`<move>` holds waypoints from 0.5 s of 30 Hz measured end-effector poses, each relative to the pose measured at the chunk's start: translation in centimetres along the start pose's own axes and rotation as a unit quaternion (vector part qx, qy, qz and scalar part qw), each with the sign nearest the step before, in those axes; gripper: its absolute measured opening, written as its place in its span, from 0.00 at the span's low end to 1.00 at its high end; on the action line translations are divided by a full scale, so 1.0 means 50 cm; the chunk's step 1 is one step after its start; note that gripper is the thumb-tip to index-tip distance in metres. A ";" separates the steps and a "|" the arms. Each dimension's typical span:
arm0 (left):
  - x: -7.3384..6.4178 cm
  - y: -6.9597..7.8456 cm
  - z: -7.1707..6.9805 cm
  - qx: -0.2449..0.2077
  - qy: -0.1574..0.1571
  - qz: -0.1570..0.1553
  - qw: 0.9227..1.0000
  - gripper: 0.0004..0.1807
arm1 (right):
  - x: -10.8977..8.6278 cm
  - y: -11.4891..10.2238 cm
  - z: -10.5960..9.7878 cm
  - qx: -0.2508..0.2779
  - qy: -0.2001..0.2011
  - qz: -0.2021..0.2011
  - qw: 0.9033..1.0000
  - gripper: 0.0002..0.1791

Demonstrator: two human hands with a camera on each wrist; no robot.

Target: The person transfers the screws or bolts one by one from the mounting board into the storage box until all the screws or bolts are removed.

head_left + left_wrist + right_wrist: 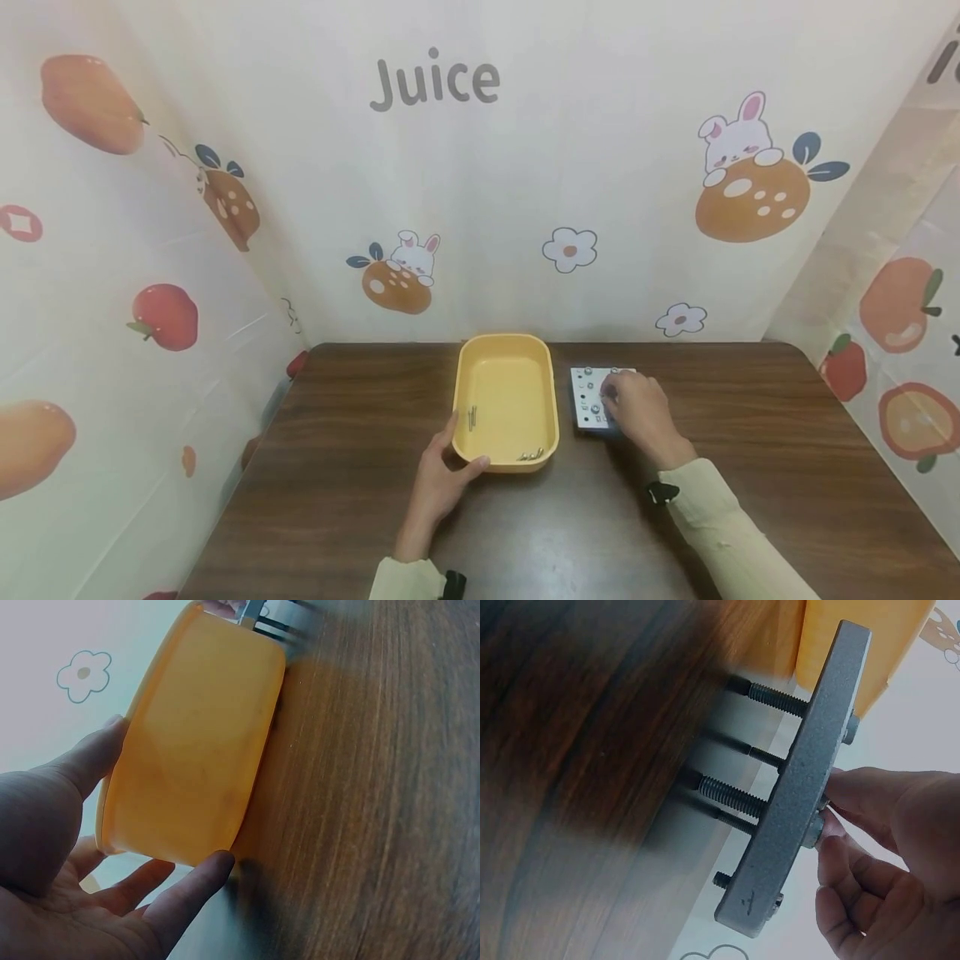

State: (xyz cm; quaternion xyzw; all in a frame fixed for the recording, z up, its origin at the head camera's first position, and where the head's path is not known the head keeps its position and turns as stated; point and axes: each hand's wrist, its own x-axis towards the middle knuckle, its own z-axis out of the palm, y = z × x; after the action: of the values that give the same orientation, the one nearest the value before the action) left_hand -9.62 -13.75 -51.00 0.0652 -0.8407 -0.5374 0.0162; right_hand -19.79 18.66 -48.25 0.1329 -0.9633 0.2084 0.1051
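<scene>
My left hand (438, 483) grips the near left corner of a yellow tray (557, 400), thumb on the near rim and fingers along the left side. Inside the tray lie several small screws (531, 455) at the near right and thin metal pins or screws (472, 418) at the left. To the right is a grey metal plate (802, 765) with holes and several bolts through it; threaded shanks (731, 796) stick out underneath. Over its top face my right hand (641, 408) pinches a small screw, mostly hidden by the fingertips, beside a bolt head (814, 829).
Both stand on a dark brown wooden table (360, 417), near its far edge. A pale printed curtain (480, 183) hangs behind and at both sides. The plate lies just right of the tray, with a narrow gap between them.
</scene>
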 end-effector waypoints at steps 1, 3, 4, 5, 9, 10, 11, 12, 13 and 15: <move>0.000 0.000 0.000 -0.001 0.000 -0.001 1.000 0.52 | 0.001 0.000 0.001 -0.001 0.002 -0.004 1.000 0.04; 0.000 0.000 0.000 -0.001 0.001 0.001 1.000 0.52 | 0.002 -0.001 0.001 -0.003 0.008 -0.012 1.000 0.05; -0.001 0.000 0.000 -0.002 0.000 -0.001 1.000 0.52 | 0.001 -0.001 0.001 -0.005 0.009 -0.015 1.000 0.05; -0.002 0.000 0.000 -0.002 -0.001 0.001 1.000 0.52 | 0.001 -0.002 0.000 -0.006 0.011 -0.017 1.000 0.06; -0.004 0.000 -0.001 -0.003 -0.002 0.005 1.000 0.52 | 0.000 -0.002 -0.005 -0.006 0.006 -0.010 1.000 0.07; -0.004 0.000 -0.001 -0.004 -0.002 0.004 1.000 0.52 | -0.001 -0.001 -0.007 -0.004 0.003 -0.006 1.000 0.07; -0.005 0.000 -0.001 -0.003 -0.003 0.003 1.000 0.52 | -0.001 0.000 -0.008 -0.003 -0.002 -0.001 1.000 0.07; -0.005 0.000 -0.002 -0.002 -0.003 0.003 1.000 0.52 | -0.002 0.001 -0.008 0.001 -0.007 0.005 1.000 0.07; -0.006 0.000 -0.002 -0.001 -0.003 0.002 1.000 0.52 | -0.003 0.001 -0.009 0.004 -0.012 0.010 1.000 0.07; -0.006 0.000 -0.002 0.000 -0.003 0.002 1.000 0.52 | -0.004 0.002 -0.010 0.009 -0.020 0.019 1.000 0.08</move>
State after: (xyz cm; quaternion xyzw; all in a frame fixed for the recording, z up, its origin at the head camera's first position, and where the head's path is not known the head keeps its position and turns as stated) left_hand -9.32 -13.78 -50.94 0.0619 -0.8407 -0.5377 0.0144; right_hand -19.56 19.02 -47.89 0.1198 -0.9656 0.2162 0.0802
